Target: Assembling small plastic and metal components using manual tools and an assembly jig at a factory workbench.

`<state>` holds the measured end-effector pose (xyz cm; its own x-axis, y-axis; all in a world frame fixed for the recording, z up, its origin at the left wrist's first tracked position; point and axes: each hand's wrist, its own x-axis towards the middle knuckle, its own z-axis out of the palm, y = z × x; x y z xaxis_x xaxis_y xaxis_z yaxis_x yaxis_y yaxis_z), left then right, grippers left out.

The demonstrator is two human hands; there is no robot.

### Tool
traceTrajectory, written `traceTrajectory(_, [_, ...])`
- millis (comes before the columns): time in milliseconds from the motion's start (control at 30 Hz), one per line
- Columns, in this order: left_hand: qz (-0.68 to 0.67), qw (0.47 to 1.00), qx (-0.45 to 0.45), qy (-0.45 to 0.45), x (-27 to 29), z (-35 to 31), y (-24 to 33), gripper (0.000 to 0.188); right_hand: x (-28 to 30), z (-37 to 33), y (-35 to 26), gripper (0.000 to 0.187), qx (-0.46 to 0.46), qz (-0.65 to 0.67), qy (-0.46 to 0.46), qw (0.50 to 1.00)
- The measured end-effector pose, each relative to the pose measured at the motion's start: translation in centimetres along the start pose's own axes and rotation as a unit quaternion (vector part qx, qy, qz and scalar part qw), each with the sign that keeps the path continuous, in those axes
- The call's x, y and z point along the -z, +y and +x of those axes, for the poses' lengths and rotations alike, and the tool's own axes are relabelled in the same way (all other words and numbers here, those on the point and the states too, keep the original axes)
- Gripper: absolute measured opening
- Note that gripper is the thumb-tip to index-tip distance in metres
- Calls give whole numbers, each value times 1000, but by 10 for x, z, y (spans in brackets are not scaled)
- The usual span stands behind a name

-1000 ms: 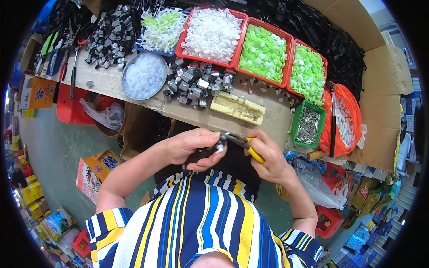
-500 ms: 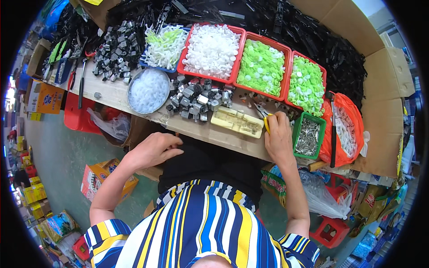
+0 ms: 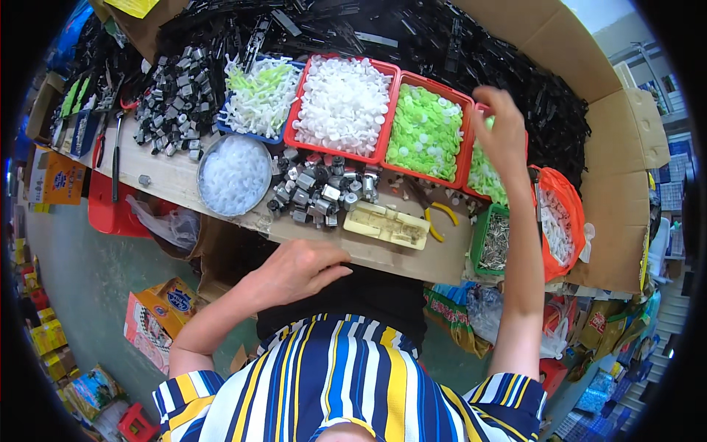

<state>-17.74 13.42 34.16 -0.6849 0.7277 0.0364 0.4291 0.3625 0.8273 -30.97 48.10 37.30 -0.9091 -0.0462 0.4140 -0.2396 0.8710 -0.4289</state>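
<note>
My right hand [image 3: 502,132] reaches over the right red tray, which holds green discs [image 3: 482,173], close to the black plastic pile. Its fingers are bent, with the thumb apart, and I see nothing held. My left hand [image 3: 303,267] hovers at the table's front edge, fingers loosely stretched, thumb apart, empty. Beyond it lies a cream slotted block [image 3: 387,225]. Pliers with yellow handles [image 3: 440,219] rest on the board to the block's right. Small metal-and-black motor-like parts [image 3: 320,188] are heaped just behind the block.
White stemmed pieces fill a red tray [image 3: 389,110]; green discs fill another [image 3: 465,140]. A round metal dish [image 3: 202,197] holds translucent pieces. A green box [image 3: 480,228] contains metal pins, beside an orange bag [image 3: 573,199]. Black plastic parts [image 3: 420,44] pile up behind.
My right hand has let go of the pliers, leaving them on the board, and moved up and away over the right tray. My left hand has shifted rightward. The view has tilted slightly.
</note>
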Motion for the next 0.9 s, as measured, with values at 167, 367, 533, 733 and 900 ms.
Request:
traceTrajectory(167, [-24, 1000, -9, 7, -5, 4, 4, 17, -33, 95, 83, 49, -51, -151, 119, 980])
traceTrajectory(367, [-52, 998, -1, 33, -8, 4, 1, 16, -38, 123, 95, 28, 14, -63, 172, 983])
traceTrajectory(533, [-3, 996, -14, 88, -19, 1, -11, 14, 3, 101, 48, 18, 124, 10, 237, 963])
traceTrajectory(733, [45, 987, -16, 153, -38, 8, -26, 13, 34, 51, 27, 23, 174, -56, 187, 965])
traceTrajectory(900, [146, 953, -58, 259, -38, 8, -17, 17, 22, -49, -49, 24, 242, -25, -77, 967])
